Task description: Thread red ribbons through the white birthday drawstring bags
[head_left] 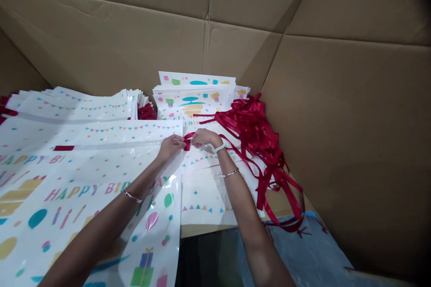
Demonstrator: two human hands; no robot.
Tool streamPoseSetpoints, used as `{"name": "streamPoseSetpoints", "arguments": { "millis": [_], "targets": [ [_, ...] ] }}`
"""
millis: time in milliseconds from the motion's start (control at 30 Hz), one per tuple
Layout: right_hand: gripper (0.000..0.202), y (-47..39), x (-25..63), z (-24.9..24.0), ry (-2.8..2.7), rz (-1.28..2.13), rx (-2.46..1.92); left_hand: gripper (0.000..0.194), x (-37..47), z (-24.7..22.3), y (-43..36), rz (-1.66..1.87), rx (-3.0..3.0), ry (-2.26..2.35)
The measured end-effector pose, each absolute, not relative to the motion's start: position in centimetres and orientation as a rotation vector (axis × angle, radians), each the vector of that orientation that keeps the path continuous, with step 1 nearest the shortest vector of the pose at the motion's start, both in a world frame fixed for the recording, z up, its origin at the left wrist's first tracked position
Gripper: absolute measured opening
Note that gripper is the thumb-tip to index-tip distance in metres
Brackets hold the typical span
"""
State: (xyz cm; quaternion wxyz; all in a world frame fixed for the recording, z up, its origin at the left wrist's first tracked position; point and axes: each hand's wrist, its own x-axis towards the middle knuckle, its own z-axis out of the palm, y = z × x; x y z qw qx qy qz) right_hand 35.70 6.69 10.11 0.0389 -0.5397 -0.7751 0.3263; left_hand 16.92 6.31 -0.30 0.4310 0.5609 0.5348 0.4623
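Note:
A white plastic bag (111,166) printed with "HAPPY BIRTHDAY", balloons and bunting lies flat on the left. My left hand (171,147) is closed at the bag's upper right edge, pinching a short end of red ribbon (187,142) there. Just to the right, my right hand (204,137) is closed on the same ribbon, its fingertips partly hidden by the bent wrist. A strip runs across the bag's top, and a red ribbon end (63,148) shows at its left. Beside my right wrist lies a tangled heap of red ribbons (256,130).
Behind the bag, a stack of similar printed bags (90,103) lies at the left. More printed sheets (195,94) lean against the cardboard wall (134,31). Other white bags (205,197) lie under my right arm, near the wooden table edge (202,229). Bluish plastic sheeting (303,251) is below right.

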Motion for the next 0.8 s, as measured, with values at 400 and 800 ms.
{"name": "streamPoseSetpoints", "arguments": {
  "millis": [400, 800],
  "targets": [
    [0.023, 5.1, 34.1, 4.3, -1.566, 1.656, -1.4, 0.039, 15.6, 0.0, 6.1, 1.142, 1.345, 1.238],
    [0.029, 3.1, 30.5, 4.0, -1.433, 1.657, -1.515, 0.018, 13.9, -3.0, 5.4, 1.22, 2.067, 1.36]
  ]
}}
